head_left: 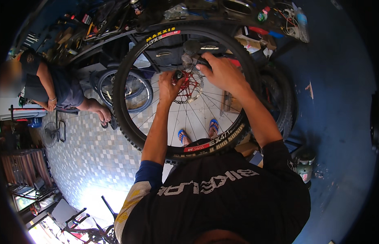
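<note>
A bicycle wheel with a knobby black tyre stands in front of my body, its thin spokes running to a red hub. A brake rotor shows around the lower part of the hub. My left hand is closed at the hub, fingers around a small black round piece there. In my right hand is a dark handle; it seems to belong to a mallet with a black and greyish head, just above the hub. The mallet is apart from the black piece.
Beyond the wheel runs a cluttered workbench with tools and a plastic bottle. Other wheels lean behind at left, and more tyres at right. A person sits at left. A fan and bicycle stand farther off.
</note>
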A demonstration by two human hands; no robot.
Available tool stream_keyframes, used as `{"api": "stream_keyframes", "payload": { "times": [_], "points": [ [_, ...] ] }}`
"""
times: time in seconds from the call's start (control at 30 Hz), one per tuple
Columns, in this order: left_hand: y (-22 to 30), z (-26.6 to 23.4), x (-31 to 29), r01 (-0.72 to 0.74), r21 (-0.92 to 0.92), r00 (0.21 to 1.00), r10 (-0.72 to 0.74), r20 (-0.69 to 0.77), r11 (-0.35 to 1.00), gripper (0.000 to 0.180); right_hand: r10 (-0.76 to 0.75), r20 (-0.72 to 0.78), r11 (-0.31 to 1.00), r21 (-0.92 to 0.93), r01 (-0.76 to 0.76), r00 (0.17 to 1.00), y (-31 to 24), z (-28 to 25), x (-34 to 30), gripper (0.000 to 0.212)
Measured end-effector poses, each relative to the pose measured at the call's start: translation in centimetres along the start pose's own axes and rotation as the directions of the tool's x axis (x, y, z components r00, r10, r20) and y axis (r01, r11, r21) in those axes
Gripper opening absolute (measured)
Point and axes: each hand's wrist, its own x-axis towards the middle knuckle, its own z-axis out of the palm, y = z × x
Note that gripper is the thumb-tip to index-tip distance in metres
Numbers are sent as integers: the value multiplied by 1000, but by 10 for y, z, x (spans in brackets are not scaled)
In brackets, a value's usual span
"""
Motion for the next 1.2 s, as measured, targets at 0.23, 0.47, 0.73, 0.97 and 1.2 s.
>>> {"api": "stream_keyframes", "payload": {
  "times": [0.23,0.47,0.73,0.97,1.2],
  "points": [
    [-8,-1,11,-29,-88,999,28,-15,996,43,9,-8,999,32,-9,1000,4,0,8,43],
    [-13,-11,17,1,-166,1000,2,14,986,40,28,-62,998,61,-24,998,10,-5,3,41],
    [-7,-6,15,-61,-10,994,61,94,998,43,36,-37,998,60,-33,999,7,-13,-4,43],
    [-5,-3,16,-72,46,993,67,98,996,46,15,-62,999,45,-12,998,7,-15,-7,48],
    [-10,0,10,-52,90,997,48,52,995,46,2,-25,1000,12,-1,1000,-3,-17,-5,45]
  ]
}}
